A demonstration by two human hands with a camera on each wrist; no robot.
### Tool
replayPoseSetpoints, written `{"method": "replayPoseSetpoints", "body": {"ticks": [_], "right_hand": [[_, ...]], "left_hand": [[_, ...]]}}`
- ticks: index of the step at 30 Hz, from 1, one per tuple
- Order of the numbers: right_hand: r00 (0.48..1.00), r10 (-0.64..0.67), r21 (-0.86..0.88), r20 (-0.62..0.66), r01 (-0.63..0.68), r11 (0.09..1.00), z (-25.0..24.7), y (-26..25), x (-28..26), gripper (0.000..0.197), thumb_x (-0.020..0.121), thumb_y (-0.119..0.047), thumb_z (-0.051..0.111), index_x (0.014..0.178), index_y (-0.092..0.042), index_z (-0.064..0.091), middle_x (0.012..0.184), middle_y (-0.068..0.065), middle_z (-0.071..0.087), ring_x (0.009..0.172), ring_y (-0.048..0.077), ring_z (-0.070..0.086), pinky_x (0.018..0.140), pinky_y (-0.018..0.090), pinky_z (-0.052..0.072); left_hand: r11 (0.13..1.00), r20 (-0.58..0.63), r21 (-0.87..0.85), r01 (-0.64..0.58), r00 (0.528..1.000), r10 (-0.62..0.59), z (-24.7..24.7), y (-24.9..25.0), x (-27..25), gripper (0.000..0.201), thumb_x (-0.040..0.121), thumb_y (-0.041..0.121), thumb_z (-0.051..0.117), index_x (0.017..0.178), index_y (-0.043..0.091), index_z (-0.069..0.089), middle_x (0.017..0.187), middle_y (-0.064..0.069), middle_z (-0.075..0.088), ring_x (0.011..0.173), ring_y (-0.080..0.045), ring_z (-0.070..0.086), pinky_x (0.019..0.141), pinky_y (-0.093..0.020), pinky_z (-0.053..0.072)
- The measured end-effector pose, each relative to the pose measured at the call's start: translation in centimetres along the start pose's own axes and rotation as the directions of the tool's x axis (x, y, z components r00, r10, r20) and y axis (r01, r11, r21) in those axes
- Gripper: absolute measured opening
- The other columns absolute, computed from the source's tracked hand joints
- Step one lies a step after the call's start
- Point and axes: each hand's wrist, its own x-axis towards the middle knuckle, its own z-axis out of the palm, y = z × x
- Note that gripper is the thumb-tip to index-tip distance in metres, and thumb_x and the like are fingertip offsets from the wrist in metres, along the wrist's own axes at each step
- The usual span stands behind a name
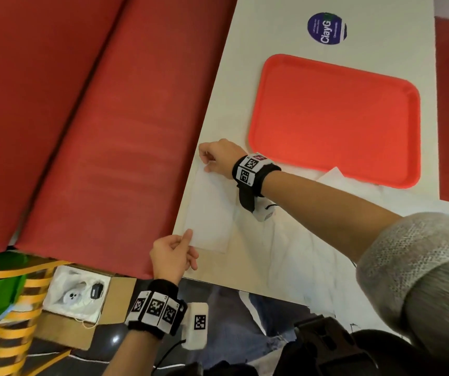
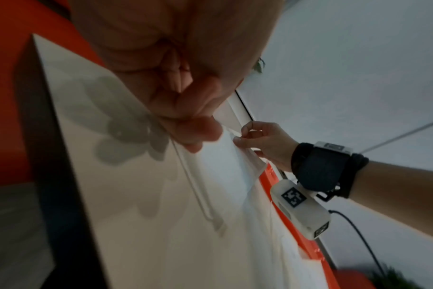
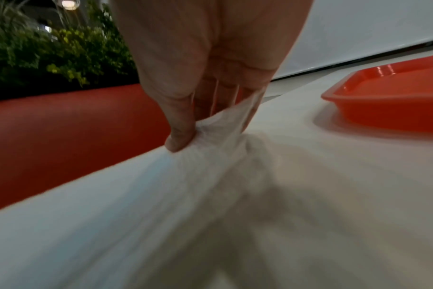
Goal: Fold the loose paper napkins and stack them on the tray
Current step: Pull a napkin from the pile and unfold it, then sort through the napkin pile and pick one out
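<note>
- The white table (image 1: 285, 85) carries everything in play; a red bench (image 1: 104, 131) runs along its far-left edge.
- The orange tray (image 1: 334, 120) lies flat on the table beyond the hands, and nothing rests inside it, so by my reading no napkin has been stacked yet.
- More loose napkins (image 1: 334, 176) lie crumpled near the tray's near edge and under the right forearm, waiting their turn.
- The napkin (image 1: 212, 210) being worked lies at the table's left edge, stretched between both hands; it looks doubled over already, though the layers are hard to count.
- The right hand (image 1: 222, 157) pinches the far corner, thumb against curled fingers, bunching the paper slightly.
- The left hand (image 1: 173, 255) pinches the near corner the same way, just off the table edge.
- The step in hand appears to be folding the first napkin: lining up corners.
- The next move probably calls for laying the edges flush, pressing a crease flat, then carrying the fold over to the tray without letting the thin paper spring open.
</note>
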Motion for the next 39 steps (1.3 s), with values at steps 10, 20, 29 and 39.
{"method": "replayPoseSetpoints", "body": {"ticks": [10,20,29,39], "right_hand": [[0.948,0.099,0.189,-0.302,-0.042,0.981,-6.1,4.7,-13.1,0.018,0.081,-0.025,0.073,0.092,-0.017,0.062,0.088,-0.001,0.058,0.07,0.018,0.058,0.064,0.026,0.042],[0.672,0.588,0.376,-0.45,-0.455,0.807,-1.5,13.5,-34.5,0.007,0.084,-0.021,0.069,0.086,-0.023,0.063,0.086,-0.007,0.061,0.072,0.011,0.059,0.067,0.027,0.049],[0.579,0.769,0.312,-0.27,-0.703,0.639,6.4,18.8,-38.5,0.061,0.076,-0.035,0.077,0.131,-0.022,0.053,0.144,0.002,0.041,0.126,0.026,0.043,0.097,0.043,0.044],[0.578,0.755,0.368,-0.308,-0.66,0.655,7.0,19.4,-38.7,0.063,0.074,-0.039,0.077,0.13,-0.024,0.053,0.143,0.0,0.041,0.127,0.023,0.041,0.094,0.042,0.047]], "left_hand": [[0.596,0.007,0.792,-0.129,0.979,0.203,-2.1,3.6,-0.9,0.073,0.084,0.077,0.034,0.057,0.012,0.054,0.052,-0.006,0.062,0.048,-0.026,0.062,0.057,-0.036,0.057],[0.336,0.623,0.591,-0.733,0.68,0.387,10.9,9.7,-4.0,0.041,0.094,0.036,0.056,0.058,0.015,0.052,0.048,0.002,0.05,0.048,-0.018,0.051,0.058,-0.032,0.049],[0.139,0.854,0.385,-0.912,0.409,0.322,26.1,6.1,-6.9,0.046,0.095,0.035,0.054,0.135,0.012,0.048,0.134,-0.003,0.045,0.124,-0.021,0.041,0.098,-0.036,0.041],[0.208,0.743,0.44,-0.873,0.485,0.462,31.7,6.6,-6.5,0.076,0.08,0.055,0.067,0.14,0.016,0.043,0.121,-0.006,0.052,0.114,-0.027,0.042,0.092,-0.038,0.038]]}}
